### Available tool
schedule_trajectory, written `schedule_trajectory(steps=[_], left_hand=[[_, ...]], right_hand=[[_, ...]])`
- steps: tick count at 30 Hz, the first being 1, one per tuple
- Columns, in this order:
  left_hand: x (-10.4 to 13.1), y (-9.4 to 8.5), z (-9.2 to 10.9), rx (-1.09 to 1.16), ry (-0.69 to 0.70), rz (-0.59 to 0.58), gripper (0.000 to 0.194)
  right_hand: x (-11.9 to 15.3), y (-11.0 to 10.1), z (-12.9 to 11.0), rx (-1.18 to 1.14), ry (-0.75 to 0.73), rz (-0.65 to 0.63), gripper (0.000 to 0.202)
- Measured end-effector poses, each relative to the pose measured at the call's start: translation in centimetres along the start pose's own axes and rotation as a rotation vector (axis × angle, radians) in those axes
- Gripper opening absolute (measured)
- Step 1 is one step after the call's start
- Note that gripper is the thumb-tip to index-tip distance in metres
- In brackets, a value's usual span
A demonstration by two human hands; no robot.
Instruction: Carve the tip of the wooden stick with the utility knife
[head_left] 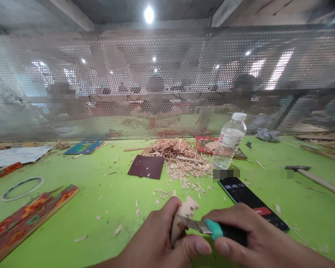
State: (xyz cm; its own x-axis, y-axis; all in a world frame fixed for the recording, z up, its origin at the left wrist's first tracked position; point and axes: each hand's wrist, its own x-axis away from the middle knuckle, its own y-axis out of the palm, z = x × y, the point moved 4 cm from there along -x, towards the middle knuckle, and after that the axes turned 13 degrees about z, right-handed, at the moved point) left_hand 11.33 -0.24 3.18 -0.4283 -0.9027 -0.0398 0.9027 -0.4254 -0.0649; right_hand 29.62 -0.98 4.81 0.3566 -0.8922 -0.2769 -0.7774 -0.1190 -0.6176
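Wood blank, near centre over the green bench, looks light, stiff, with fragile notched tips; left hand fingers wrapped round its base, right hand fingers curled round the knife, so grip low.

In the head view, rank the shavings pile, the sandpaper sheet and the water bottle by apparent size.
1. Shavings pile, the widest spread.
2. Sandpaper sheet and water bottle look close in area; the sheet lies flat and foreshortened, so I won't rank them.
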Motion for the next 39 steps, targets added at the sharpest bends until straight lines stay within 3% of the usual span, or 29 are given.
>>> schedule_trajectory(steps=[4,9,21,39], left_hand=[[0.2,0.3,0.3,0.057,-0.016,-0.019,0.063],[0.2,0.2,0.2,0.003,0.005,-0.026,0.06],[0.5,-0.8,-0.9,-0.433,0.002,0.062,0.048],[0.3,-0.9,-0.9,-0.469,0.003,0.081,0.051]], right_hand=[[0.0,0.1,0.1,-0.033,0.013,-0.026,0.074],[0.3,0.2,0.5,-0.061,0.01,-0.02,0.062],[0.9,1.8,1.7,-0.029,0.067,-0.035,0.064],[1.4,2.3,1.6,0.126,0.046,0.118,0.062]])
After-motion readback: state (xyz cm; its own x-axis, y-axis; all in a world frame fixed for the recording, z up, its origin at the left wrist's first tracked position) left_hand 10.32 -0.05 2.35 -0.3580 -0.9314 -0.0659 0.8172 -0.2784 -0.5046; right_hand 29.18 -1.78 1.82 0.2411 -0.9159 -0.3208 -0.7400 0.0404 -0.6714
